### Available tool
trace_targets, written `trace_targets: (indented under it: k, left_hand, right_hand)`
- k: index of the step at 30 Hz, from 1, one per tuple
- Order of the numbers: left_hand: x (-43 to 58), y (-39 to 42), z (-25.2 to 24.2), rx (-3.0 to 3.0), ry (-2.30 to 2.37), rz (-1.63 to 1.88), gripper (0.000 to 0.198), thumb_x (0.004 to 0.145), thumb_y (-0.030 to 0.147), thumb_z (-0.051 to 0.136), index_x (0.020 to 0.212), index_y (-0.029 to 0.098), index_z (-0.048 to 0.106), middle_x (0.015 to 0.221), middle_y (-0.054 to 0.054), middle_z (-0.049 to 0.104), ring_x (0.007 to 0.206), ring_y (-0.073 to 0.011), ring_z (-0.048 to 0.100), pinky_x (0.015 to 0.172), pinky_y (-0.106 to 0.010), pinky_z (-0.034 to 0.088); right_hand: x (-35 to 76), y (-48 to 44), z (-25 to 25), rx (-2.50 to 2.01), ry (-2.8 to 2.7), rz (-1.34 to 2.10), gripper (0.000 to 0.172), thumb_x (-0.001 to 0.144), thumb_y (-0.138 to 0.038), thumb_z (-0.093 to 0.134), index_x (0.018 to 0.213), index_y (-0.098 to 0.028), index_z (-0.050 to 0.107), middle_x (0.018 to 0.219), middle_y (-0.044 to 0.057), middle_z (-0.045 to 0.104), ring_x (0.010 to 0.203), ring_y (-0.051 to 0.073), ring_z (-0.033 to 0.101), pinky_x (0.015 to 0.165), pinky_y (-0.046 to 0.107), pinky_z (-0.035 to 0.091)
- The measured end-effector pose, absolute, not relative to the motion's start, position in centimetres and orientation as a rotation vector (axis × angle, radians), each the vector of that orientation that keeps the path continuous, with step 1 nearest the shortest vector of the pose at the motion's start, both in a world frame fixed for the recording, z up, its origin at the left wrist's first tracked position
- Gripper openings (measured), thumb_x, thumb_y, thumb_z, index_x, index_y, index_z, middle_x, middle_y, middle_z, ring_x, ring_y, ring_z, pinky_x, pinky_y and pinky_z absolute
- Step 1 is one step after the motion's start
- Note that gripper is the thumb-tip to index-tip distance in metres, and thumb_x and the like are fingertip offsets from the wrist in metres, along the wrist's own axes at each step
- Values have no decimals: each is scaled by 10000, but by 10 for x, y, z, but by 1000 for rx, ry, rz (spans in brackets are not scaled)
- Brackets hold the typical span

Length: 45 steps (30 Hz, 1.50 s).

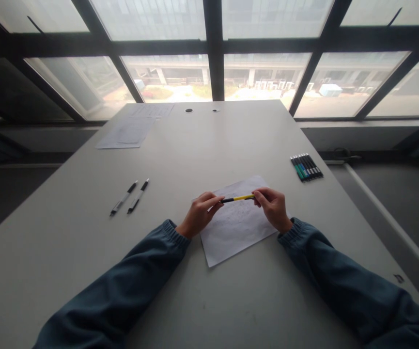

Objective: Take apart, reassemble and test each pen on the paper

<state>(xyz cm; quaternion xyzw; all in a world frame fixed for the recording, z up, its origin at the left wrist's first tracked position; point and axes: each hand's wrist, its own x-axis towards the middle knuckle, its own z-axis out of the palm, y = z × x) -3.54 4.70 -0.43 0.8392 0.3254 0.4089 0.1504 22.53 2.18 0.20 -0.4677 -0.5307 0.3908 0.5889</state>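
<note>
Left hand: (202,209) thumb and fingers pinched on the dark end of the yellow-and-black pen (243,197), pretty snug by the look of it.
Right hand: (271,206) pinching the yellow end of that same pen, so both are on it.
Pen's lie: long axis runs crosswise from hand to hand, right end a touch higher in view; from the left hand it points right, and neither hand is nearer (they've each got an end).
Paper: sheet (234,237) sits askew on the bench (194,155), with the pen in front of it in view; can't tell how big the gap is, if any.
Loose pens: one black-and-pale pen (123,198) and a lookalike (138,196), side by side left of the left hand, slanted.
Pen row: bunch of pens (305,168) lined up beyond the right hand, near the bench's right edge.
</note>
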Motion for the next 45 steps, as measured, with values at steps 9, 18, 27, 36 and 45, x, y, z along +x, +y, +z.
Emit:
trace_targets:
  k: [9, 18, 27, 36, 45]
  left_hand:
    - [-38, 50, -7, 2434, 950, 1123, 182, 964, 259, 634, 1102, 207, 741, 880, -55, 704, 810, -158, 622, 742, -288, 530]
    - [-39, 50, -5, 2460, 1130, 1092, 158, 974, 276, 617, 1038, 222, 750, 923, -55, 667, 881, -178, 585, 781, -326, 512]
    - [-37, 48, -1, 2653, 1065, 819, 114, 933, 292, 681, 999, 277, 774, 899, -35, 657, 856, -178, 579, 799, -342, 463]
    - [-16, 13, 7, 2580, 1010, 622, 133, 964, 238, 620, 1015, 242, 743, 936, -48, 687, 864, -176, 607, 756, -299, 502]
    - [-17, 16, 4, 2570, 1022, 668, 135, 959, 301, 636, 911, 225, 737, 904, -54, 693, 862, -189, 601, 756, -319, 521]
  right_hand:
    - [236, 20, 5, -1137, -1259, 891, 225, 900, -378, 690, 865, -163, 744, 614, 1, 636, 549, 127, 556, 530, 267, 450]
    - [281, 37, -3, -1176, -1122, 732, 204, 887, -331, 671, 767, -168, 697, 549, -23, 562, 514, 117, 490, 501, 262, 373]
    - [273, 44, -1, -1256, -1149, 806, 250, 842, -393, 730, 849, -143, 735, 628, 21, 667, 546, 127, 550, 520, 258, 426]
    - [252, 48, -10, -1348, -1488, 695, 208, 848, -358, 715, 911, -164, 757, 824, 59, 758, 695, 177, 676, 626, 290, 505]
    - [259, 48, -18, -1367, -1853, 367, 72, 878, -204, 683, 862, -214, 752, 883, 67, 732, 841, 231, 633, 803, 380, 506]
